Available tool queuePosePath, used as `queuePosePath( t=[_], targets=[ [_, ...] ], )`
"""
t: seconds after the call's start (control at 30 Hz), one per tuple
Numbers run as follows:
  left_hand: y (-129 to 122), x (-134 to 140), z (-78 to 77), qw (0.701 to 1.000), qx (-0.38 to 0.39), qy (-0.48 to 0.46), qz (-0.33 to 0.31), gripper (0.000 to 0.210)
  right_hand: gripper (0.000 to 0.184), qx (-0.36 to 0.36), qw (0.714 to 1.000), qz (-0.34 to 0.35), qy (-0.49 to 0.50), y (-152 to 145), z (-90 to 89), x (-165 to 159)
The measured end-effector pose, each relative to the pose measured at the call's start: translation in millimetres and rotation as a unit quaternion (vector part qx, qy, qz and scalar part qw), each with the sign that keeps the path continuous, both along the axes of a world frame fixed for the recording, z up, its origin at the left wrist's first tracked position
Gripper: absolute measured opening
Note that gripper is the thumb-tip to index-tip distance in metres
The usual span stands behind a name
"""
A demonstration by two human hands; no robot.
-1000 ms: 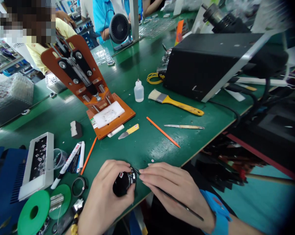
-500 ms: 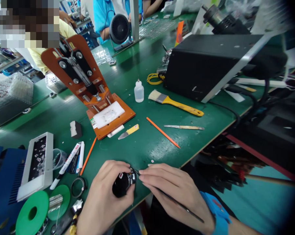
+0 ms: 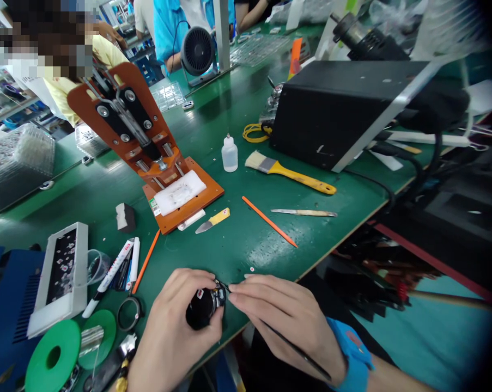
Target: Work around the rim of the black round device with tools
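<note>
under the left hand (image 3: 176,332), the round black part (image 3: 200,309) half hides.

Small round black part (image 3: 201,308) with metal fittings at one side — thin dark tool (image 3: 295,351), tip touching it, near table edge

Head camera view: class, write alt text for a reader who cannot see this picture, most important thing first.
At the near edge of a green workbench, the left hand grips a small round black part while the right hand touches a thin black tool to it. Behind lie an orange press, a yellow-handled brush, a small white bottle and a black box.
</note>
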State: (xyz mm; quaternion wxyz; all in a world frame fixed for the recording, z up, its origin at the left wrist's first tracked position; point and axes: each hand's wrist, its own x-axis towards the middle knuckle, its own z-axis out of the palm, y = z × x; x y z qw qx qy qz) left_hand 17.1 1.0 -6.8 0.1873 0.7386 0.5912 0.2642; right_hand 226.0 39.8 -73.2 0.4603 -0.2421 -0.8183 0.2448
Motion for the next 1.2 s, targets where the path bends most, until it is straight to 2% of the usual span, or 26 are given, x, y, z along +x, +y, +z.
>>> queuePosePath(
  t=[0.27,0.43,0.53,0.77,1.2],
  targets=[
    [-2,-1,-2.6,1.0,0.007,0.004,0.004,0.025,0.03,0.056,0.998,-0.027,0.009,-1,-8.7,-2],
    [-2,-1,-2.1,1.0,0.009,0.007,0.002,0.025,0.03,0.056,0.998,-0.029,0.004,0,-10.8,-3],
    [-2,-1,-2.1,1.0,0.01,0.008,0.002,0.024,0.029,0.034,0.999,-0.025,0.009,0,-7.9,-4],
    [0,0,-0.8,1.0,0.012,0.013,-0.002,0.022,0.022,-0.065,0.997,0.012,0.032,1,0.1,-1],
    [0,-1,-1.1,1.0,0.008,0.013,-0.004,0.024,0.025,-0.054,0.998,0.002,0.026,-1,-1.8,-1]
  ],
)
